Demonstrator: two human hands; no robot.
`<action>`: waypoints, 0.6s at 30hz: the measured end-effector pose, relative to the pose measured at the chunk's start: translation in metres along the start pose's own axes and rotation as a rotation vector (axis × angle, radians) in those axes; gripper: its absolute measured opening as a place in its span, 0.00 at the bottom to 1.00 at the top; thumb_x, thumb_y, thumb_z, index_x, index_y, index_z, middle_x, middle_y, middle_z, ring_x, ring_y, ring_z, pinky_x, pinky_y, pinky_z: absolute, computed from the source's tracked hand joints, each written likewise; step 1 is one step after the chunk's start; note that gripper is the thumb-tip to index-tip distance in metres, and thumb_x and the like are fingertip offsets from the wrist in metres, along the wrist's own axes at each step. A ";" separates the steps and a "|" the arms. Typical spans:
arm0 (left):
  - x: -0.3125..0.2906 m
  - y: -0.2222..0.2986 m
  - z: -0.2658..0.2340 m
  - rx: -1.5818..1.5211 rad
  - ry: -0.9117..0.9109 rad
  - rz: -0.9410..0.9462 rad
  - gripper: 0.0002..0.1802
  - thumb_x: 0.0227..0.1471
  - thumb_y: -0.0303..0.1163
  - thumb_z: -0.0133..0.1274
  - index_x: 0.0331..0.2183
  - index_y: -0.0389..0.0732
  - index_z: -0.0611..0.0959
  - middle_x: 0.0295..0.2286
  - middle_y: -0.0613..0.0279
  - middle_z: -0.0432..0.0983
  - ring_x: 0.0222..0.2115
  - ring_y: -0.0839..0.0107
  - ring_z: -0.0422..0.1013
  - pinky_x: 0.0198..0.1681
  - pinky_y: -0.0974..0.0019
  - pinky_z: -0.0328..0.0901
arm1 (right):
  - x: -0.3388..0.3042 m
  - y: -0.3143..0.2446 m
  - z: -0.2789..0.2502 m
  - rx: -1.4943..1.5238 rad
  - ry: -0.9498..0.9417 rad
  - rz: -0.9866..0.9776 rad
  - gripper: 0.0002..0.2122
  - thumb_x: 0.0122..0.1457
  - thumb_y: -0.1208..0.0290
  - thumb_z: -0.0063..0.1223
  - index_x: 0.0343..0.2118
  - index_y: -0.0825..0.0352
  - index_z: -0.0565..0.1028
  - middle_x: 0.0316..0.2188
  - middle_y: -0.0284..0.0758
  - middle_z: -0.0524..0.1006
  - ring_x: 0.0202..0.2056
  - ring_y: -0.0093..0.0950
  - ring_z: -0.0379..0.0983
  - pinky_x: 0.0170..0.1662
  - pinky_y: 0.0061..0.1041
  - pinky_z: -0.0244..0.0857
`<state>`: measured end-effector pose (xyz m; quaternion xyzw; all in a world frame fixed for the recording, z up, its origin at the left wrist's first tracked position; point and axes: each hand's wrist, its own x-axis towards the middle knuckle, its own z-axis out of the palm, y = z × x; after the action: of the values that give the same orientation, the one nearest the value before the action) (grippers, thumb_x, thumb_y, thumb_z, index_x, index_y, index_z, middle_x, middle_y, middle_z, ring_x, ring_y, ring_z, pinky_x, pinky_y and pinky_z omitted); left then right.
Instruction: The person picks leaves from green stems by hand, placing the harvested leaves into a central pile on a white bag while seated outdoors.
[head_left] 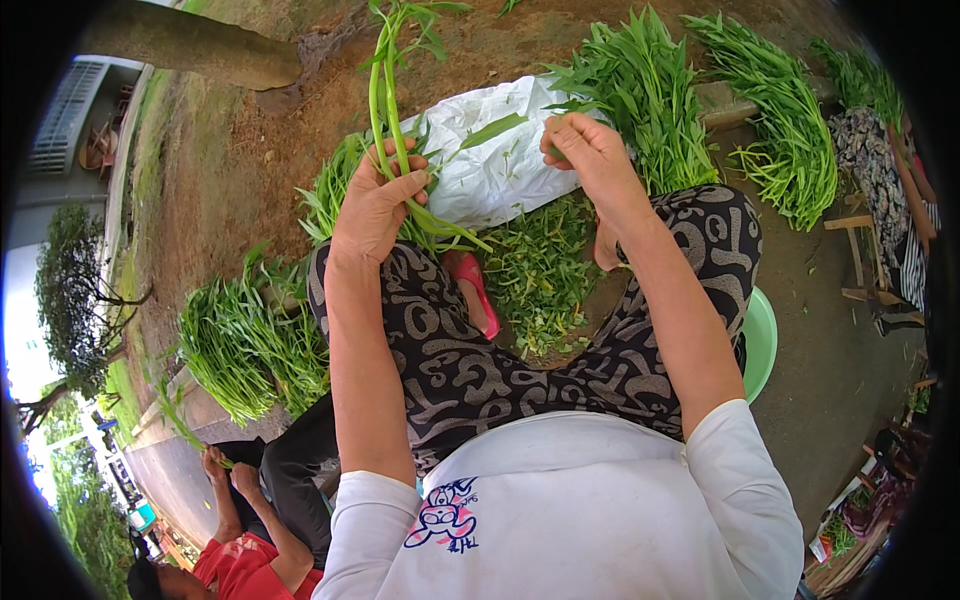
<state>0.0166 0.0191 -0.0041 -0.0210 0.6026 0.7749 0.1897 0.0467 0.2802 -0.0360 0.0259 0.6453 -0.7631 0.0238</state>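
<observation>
My left hand (375,205) is closed round a few long green stalks of water spinach (380,90), held upright with their leafy tops at the upper edge and cut ends slanting down to the right. To the right, my right hand (590,155) is raised with fingers pinched together; a bit of green leaf shows at the fingertips. Between the hands, a single long leaf (493,131) appears over a white plastic sack (455,185) dotted with scraps. A heap of plucked leaves (540,270) lies on the ground between my feet.
Bundles of leafy stalks lie at the left (245,340), behind the sack (650,100) and far right (785,120). A light green basin (760,345) stands beside my right leg. Lower left, another person in a red shirt (245,565) handles stalks. A tree trunk (200,50) is at the far left.
</observation>
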 end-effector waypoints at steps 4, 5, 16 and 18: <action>-0.001 0.001 0.004 -0.015 0.010 0.001 0.22 0.46 0.16 0.55 0.45 0.38 0.71 0.34 0.60 0.71 0.31 0.72 0.68 0.33 0.71 0.65 | 0.001 0.005 0.001 -0.077 -0.054 -0.076 0.10 0.59 0.68 0.53 0.39 0.69 0.72 0.31 0.28 0.74 0.33 0.18 0.69 0.41 0.19 0.64; -0.001 0.001 0.004 -0.012 0.010 -0.002 0.22 0.46 0.16 0.55 0.45 0.38 0.71 0.34 0.60 0.71 0.31 0.72 0.68 0.33 0.71 0.65 | 0.000 0.005 0.003 -0.060 -0.040 -0.115 0.11 0.59 0.68 0.54 0.40 0.69 0.72 0.33 0.29 0.74 0.34 0.18 0.69 0.42 0.20 0.64; -0.001 0.002 0.011 0.130 -0.061 -0.026 0.23 0.47 0.17 0.55 0.47 0.37 0.70 0.34 0.61 0.70 0.32 0.73 0.68 0.34 0.70 0.63 | -0.004 0.004 0.008 -0.461 0.055 -0.355 0.09 0.56 0.75 0.54 0.40 0.67 0.75 0.34 0.30 0.76 0.34 0.20 0.70 0.38 0.20 0.65; 0.000 0.001 0.011 0.123 -0.067 -0.027 0.23 0.47 0.17 0.55 0.47 0.37 0.70 0.34 0.61 0.70 0.32 0.73 0.68 0.34 0.70 0.63 | -0.004 0.005 0.007 -0.505 0.073 -0.369 0.07 0.56 0.76 0.53 0.38 0.68 0.75 0.32 0.31 0.76 0.32 0.21 0.71 0.37 0.19 0.65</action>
<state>0.0186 0.0293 0.0000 0.0084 0.6421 0.7340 0.2211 0.0512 0.2720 -0.0396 -0.0711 0.8086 -0.5687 -0.1326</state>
